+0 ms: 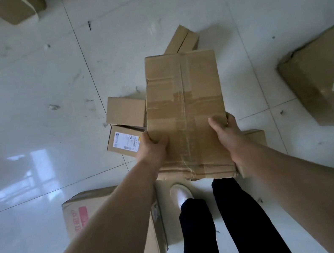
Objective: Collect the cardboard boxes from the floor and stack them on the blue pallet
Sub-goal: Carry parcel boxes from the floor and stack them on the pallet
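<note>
One creased, taped cardboard box (185, 112) (ragged edge)

Scuffed tile floor (22, 96): two small boxes (125, 111) just left of left hand (154, 148), printed box (77, 218) below it, dented box (321, 81) well right of right hand (228, 135).

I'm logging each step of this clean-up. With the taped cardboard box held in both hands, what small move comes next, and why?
Probably lift the brown taped cardboard box slightly and turn to find the blue pallet, which is not in view. The left hand and right hand grip its sides, and it hangs over smaller cardboard boxes on the white tiled floor.
</note>
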### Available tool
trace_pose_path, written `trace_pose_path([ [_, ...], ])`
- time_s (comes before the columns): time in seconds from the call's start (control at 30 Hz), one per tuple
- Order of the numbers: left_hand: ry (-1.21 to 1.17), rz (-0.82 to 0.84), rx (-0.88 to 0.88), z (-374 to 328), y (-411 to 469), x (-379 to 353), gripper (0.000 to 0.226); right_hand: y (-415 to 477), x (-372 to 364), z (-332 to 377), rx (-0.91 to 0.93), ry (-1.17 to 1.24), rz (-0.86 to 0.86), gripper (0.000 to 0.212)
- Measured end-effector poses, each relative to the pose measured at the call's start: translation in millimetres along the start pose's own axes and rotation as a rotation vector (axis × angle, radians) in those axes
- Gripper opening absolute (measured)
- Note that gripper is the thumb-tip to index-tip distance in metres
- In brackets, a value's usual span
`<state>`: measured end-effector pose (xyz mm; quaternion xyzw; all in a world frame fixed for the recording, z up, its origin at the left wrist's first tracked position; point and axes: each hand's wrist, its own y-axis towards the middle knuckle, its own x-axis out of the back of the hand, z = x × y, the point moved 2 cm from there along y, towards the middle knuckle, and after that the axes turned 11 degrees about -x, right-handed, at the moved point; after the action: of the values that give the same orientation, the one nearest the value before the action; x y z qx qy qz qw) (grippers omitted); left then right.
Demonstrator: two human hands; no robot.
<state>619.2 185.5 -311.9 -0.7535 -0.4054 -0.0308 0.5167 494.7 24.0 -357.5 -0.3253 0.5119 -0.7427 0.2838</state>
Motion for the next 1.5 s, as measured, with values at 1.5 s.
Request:
trace_pose_path([
  [1.5,0.337,0.597,-0.69,-159.0,-373.9,-62.9,0.067,-358.2,239.5,-148.4,0.172,0.858,-0.408,0.048],
])
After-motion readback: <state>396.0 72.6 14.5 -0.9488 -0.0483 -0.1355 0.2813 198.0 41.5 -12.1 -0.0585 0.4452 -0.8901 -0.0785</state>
